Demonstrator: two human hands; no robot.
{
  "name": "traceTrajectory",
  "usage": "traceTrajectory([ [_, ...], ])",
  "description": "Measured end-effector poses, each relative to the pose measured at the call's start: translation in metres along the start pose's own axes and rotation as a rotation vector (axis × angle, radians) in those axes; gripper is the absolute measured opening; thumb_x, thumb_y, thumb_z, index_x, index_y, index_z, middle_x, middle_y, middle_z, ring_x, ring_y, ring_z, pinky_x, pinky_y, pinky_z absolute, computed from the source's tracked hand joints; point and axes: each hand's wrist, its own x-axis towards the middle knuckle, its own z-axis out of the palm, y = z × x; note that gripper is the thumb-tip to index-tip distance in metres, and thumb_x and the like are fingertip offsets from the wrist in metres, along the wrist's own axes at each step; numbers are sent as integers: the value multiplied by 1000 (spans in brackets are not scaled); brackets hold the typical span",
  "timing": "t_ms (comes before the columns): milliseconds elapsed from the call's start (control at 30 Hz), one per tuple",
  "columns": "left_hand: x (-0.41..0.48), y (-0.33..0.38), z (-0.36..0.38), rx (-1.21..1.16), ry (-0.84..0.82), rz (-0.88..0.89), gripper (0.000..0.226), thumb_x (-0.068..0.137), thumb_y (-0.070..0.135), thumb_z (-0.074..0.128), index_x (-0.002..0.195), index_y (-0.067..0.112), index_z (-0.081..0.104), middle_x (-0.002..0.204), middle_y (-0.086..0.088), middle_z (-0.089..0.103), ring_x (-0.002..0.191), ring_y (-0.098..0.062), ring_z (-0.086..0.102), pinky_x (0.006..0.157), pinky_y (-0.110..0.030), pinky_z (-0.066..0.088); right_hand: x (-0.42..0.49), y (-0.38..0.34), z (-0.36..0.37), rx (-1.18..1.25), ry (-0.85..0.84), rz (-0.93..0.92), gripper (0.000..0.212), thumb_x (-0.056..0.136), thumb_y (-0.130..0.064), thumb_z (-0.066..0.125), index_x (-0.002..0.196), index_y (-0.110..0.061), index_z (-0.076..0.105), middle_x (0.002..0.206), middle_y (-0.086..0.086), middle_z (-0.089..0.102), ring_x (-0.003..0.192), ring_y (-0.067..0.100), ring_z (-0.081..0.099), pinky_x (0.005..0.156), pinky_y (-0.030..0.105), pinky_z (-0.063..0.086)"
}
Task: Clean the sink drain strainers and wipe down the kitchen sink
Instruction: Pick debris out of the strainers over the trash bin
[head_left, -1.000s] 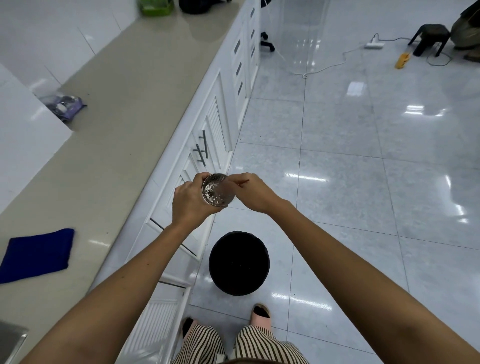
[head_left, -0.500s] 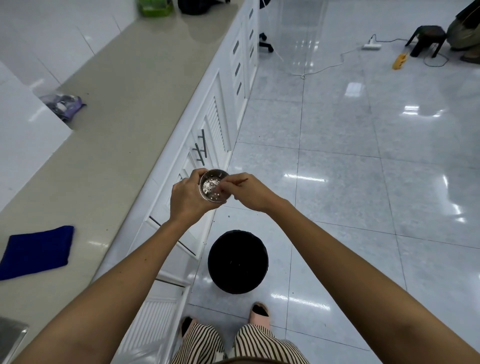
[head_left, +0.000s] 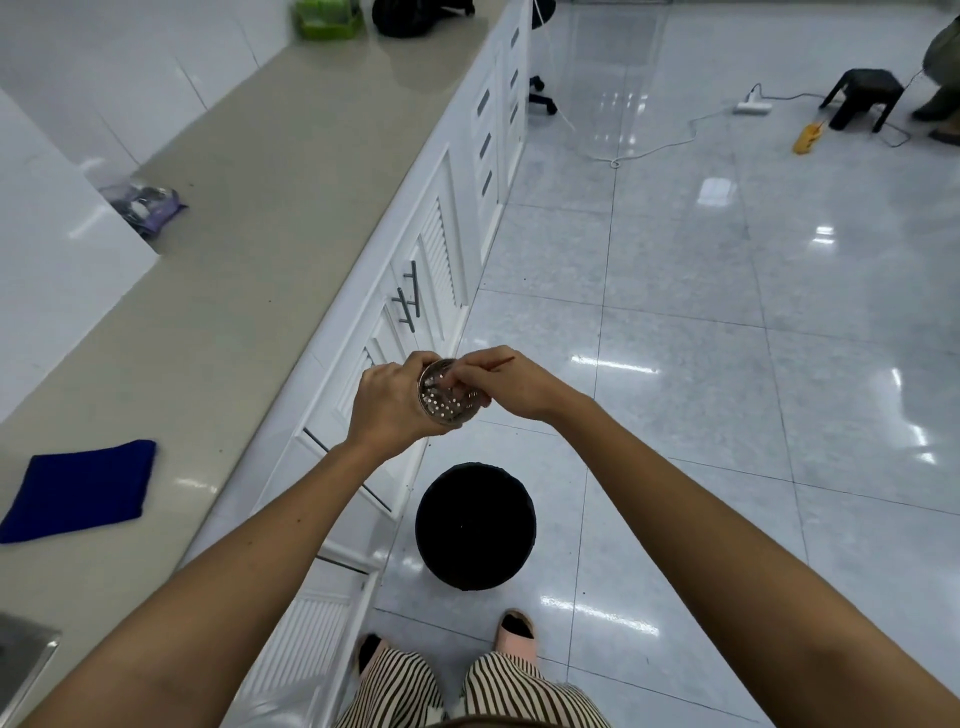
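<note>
Glossy floor tiles (head_left: 727, 364) fill the right. At frame center, left hand (head_left: 387, 402) grips strainer (head_left: 448, 397) above black bin (head_left: 475, 526). Right hand (head_left: 501, 384) pinches thin stick (head_left: 485, 367).

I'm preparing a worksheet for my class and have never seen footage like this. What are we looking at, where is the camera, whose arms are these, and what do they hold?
There is no machine here. A person wears a camera on the head, so the single view looks down along their own bare arms. The left hand grips a round metal sink drain strainer full of holes. The right hand pinches a thin stick and pokes it into the strainer. A round black bin stands on the tiled floor near the person's feet. On the beige countertop to the left lie a folded blue cloth and a purple packet.
</note>
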Motion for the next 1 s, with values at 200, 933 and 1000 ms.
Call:
traceTrajectory([
  [200,-10,-3,9,49,-27,-71,75,52,55,83,113,21,55,88,4,70,83,-23,65,82,-34,41,-6,-3,-19,-108,54,17,26,94,-21,51,84,-15,74,75,-4,70,55,3,51,55,15,42],
  [933,-31,-1,-54,-319,83,-390,78,49,50,86,115,33,49,102,13,67,96,-11,61,86,-35,50,20,-36,44,-250,320,20,9,77,-14,67,76,-8,73,68,8,71,62,21,70,69,42,59],
  [1000,-44,-9,-71,-380,125,-434,77,51,45,87,117,33,48,103,14,66,97,-9,61,84,-30,50,26,-53,63,-262,319,-24,9,77,-12,65,73,-8,72,67,8,71,60,21,70,68,42,59],
])
